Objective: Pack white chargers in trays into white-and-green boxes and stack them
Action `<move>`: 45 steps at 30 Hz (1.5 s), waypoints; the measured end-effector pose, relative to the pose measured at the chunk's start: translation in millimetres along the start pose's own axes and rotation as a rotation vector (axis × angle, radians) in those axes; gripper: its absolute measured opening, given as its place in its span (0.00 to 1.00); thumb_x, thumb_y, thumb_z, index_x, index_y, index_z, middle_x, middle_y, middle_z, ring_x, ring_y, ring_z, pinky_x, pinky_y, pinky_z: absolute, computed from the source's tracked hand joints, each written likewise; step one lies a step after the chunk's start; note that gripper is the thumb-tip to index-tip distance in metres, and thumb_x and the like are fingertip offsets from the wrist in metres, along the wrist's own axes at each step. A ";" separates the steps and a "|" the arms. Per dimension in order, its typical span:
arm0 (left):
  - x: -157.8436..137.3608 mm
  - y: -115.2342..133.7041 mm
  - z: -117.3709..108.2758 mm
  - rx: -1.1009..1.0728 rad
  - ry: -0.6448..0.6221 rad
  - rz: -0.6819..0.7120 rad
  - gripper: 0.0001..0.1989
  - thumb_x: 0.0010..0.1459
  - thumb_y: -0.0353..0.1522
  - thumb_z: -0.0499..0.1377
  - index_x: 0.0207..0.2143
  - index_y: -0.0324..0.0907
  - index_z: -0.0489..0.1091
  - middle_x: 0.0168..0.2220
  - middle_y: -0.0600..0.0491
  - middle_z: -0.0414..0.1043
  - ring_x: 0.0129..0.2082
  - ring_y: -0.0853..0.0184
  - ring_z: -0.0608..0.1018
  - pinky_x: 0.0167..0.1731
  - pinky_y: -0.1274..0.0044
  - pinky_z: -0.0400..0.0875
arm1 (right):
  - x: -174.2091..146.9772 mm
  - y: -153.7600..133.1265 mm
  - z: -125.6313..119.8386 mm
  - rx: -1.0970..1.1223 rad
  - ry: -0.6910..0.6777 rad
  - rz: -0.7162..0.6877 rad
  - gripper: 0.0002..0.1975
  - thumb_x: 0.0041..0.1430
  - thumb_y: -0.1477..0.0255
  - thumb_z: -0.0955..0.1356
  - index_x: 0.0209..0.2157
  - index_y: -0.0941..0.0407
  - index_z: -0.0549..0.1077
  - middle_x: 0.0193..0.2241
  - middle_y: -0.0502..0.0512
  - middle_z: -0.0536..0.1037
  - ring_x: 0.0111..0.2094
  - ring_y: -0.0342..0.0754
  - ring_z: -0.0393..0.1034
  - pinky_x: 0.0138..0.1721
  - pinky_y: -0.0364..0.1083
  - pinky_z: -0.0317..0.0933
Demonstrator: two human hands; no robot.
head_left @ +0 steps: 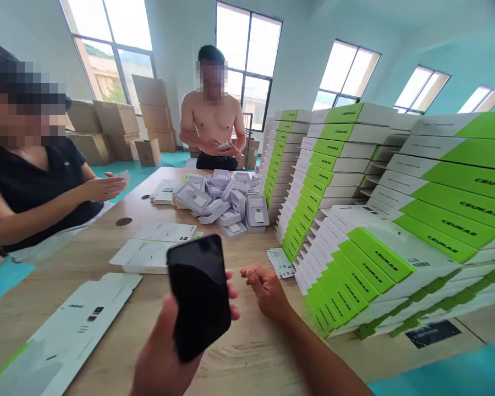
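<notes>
— Why is the black phone [200,297] held like that?
— Probably for viewing: its dark screen faces the wearer, and the left hand [163,346] seems to cradle it from behind, leaving the glass uncovered.
— And the green-and-white boxes [367,275]?
— Stacked on the right of the table [247,357], printed ends outward, likely so they stay compact and readable. The plastic trays [223,201] lie heaped at the far side.
— Where does the phone sit in the grip?
— Near middle, thumb along its left edge, fingertips past its right.
— The right hand [268,291]?
— Curled, just right of the phone; I can't tell whether it pinches anything.
</notes>
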State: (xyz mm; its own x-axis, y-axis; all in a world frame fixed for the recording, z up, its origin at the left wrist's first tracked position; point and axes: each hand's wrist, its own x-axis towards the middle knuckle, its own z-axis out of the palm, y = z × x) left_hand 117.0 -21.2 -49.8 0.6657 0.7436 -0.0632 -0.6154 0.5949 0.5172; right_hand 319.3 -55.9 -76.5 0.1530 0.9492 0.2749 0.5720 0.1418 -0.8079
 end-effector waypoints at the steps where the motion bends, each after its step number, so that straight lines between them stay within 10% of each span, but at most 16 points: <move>1: 2.6 4.6 2.4 0.020 -0.005 -0.001 0.21 0.71 0.44 0.58 0.58 0.42 0.72 0.58 0.43 0.74 0.55 0.51 0.77 0.54 0.58 0.74 | -2.8 -2.6 6.0 0.153 -0.033 0.003 0.31 0.75 0.53 0.50 0.47 0.54 0.76 0.43 0.59 0.82 0.43 0.50 0.79 0.45 0.50 0.71; 7: 41.9 -6.2 -1.8 0.013 0.079 -0.058 0.32 0.75 0.45 0.43 0.53 0.28 0.77 0.48 0.37 0.82 0.51 0.52 0.82 0.57 0.64 0.73 | -6.0 -0.7 25.7 0.934 -0.226 0.178 0.33 0.59 0.51 0.73 0.61 0.48 0.67 0.53 0.56 0.77 0.53 0.53 0.73 0.58 0.55 0.65; 11: 47.7 -15.5 -5.3 0.004 0.168 -0.039 0.32 0.75 0.46 0.43 0.53 0.31 0.77 0.45 0.38 0.83 0.50 0.51 0.83 0.56 0.61 0.74 | -7.0 7.3 33.6 0.832 -0.233 0.156 0.42 0.51 0.66 0.78 0.65 0.47 0.61 0.52 0.55 0.77 0.51 0.53 0.73 0.58 0.56 0.65; 18: 41.8 -17.0 -0.2 -0.037 0.117 -0.010 0.31 0.75 0.46 0.44 0.54 0.31 0.76 0.49 0.38 0.81 0.51 0.51 0.81 0.57 0.62 0.73 | -9.9 5.3 38.2 0.751 -0.182 0.169 0.36 0.59 0.63 0.75 0.65 0.49 0.60 0.53 0.57 0.77 0.53 0.54 0.73 0.58 0.58 0.66; 31: 32.0 -9.4 -7.1 -0.112 -0.286 -0.070 0.33 0.73 0.51 0.47 0.59 0.32 0.73 0.49 0.37 0.80 0.54 0.49 0.79 0.59 0.60 0.68 | -26.7 -12.0 24.5 0.542 -0.159 -0.022 0.38 0.63 0.58 0.73 0.68 0.47 0.54 0.65 0.64 0.67 0.59 0.58 0.70 0.59 0.60 0.64; 45: 11.2 -5.4 0.8 -0.116 -0.382 -0.231 0.38 0.70 0.56 0.46 0.62 0.32 0.68 0.48 0.36 0.80 0.47 0.48 0.83 0.53 0.56 0.72 | -68.5 -60.1 27.0 0.350 0.004 0.078 0.42 0.61 0.63 0.73 0.68 0.50 0.48 0.66 0.66 0.63 0.57 0.56 0.71 0.58 0.59 0.66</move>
State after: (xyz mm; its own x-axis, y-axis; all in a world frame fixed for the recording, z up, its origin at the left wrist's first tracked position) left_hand 128.1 -16.3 -52.6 0.8854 0.4345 0.1652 -0.4613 0.7779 0.4267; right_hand 252.7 -121.9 -60.9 0.1892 0.9599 0.2067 0.2475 0.1571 -0.9561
